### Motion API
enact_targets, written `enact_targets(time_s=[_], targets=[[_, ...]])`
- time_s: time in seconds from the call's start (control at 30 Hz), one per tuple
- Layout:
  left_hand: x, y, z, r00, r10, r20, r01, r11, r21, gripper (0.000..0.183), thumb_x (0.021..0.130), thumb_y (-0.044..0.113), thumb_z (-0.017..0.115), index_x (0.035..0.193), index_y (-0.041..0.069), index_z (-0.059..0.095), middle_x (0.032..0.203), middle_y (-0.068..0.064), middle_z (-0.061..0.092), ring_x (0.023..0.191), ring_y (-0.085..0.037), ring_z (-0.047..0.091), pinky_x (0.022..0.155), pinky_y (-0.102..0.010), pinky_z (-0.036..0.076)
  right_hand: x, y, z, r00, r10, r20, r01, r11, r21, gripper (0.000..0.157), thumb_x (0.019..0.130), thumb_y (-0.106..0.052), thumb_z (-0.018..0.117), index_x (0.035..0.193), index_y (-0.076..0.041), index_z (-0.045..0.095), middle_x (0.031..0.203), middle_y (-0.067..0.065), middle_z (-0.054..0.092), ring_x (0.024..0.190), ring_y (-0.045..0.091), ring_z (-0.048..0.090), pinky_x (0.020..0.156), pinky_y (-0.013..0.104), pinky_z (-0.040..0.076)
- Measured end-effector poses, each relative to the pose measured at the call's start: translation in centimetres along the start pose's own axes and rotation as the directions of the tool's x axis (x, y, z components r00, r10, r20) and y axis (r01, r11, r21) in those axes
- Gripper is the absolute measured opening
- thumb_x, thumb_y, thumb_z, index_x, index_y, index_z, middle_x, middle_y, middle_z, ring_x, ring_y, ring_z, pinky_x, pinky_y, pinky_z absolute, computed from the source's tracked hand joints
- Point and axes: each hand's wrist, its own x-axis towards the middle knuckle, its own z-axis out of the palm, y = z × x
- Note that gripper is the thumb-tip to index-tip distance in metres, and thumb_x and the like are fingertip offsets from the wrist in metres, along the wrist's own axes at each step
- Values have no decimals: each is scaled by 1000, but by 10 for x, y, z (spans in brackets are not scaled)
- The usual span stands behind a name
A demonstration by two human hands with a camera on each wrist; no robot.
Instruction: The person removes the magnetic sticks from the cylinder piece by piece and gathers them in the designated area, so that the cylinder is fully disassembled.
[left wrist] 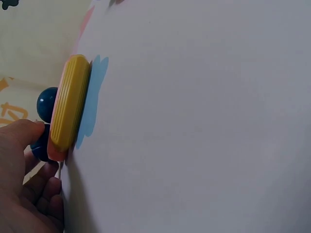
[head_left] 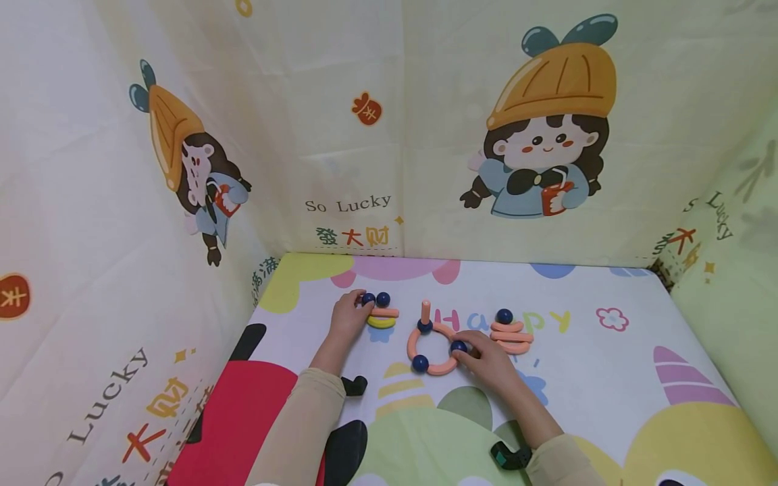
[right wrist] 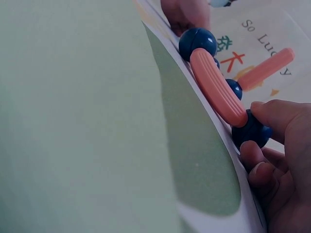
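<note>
On the printed mat (head_left: 595, 371), lower centre, left hand (head_left: 350, 317) pinches blue ball (head_left: 368, 299), right hand (head_left: 491, 359) pinches ring ball (head_left: 458, 347), presumably to steady both.

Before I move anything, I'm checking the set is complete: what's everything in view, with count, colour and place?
Balls: six, dark blue, two left, three in the middle ring, one right.
Ring rods: three, pink, curved, between the ring's balls.
Upright rod: one, pink, on the ring's far ball.
Straight rod: one, pink, by the left balls.
Curved rod: one, yellow, beside the straight rod.
Right-side rods: several (exact count unclear), pink, by the right ball.
Printed covering: one, mainly white, beneath the pieces.
Backdrop: cream, printed, behind and at both sides.
Black device: one, by the right sleeve.
Sleeves: two, beige, on the forearms.
Hands: two, left pinching a left ball, right the ring's right ball.
</note>
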Motion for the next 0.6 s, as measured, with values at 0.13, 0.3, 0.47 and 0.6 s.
enact_targets(time_s=[0.13, 0.3, 0.47, 0.6], targets=[[-1, -2, 0, 1000, 14, -1, -14, 1000, -3, 52, 97, 33, 63, 143, 13, 51, 133, -14, 59, 124, -31, 54, 104, -46, 46, 0, 0, 0, 1000, 5, 4, -5, 1000, 4, 35, 92, -39, 68, 127, -36, 64, 129, -8, 62, 87, 13, 53, 75, 28, 43], [-1, -4, 0, 1000, 18, 3, -18, 1000, -12, 54, 97, 33, 63, 144, 13, 49, 131, -14, 58, 119, -30, 54, 102, -46, 47, 0, 0, -1, 1000, 8, 4, -8, 1000, 12, 36, 92, -40, 69, 127, -36, 64, 129, -8, 62, 88, 14, 53, 76, 29, 44], [-4, -3, -2, 1000, 26, -11, -26, 999, -33, 53, 97, 33, 62, 144, 12, 49, 136, -15, 53, 125, -31, 52, 104, -47, 45, -1, -1, -2, 1000, 9, 7, -10, 1000, 14, 36, 92, -41, 69, 127, -35, 64, 129, -8, 62, 87, 14, 53, 74, 28, 44], [-10, 2, -5, 998, 44, -53, -45, 999, -24, 49, 95, 34, 63, 140, 17, 53, 142, -13, 48, 133, -32, 46, 110, -49, 40, -1, -2, -2, 1000, 10, 10, -10, 1000, 12, 36, 92, -40, 68, 127, -35, 64, 129, -7, 62, 87, 14, 53, 75, 29, 44]])
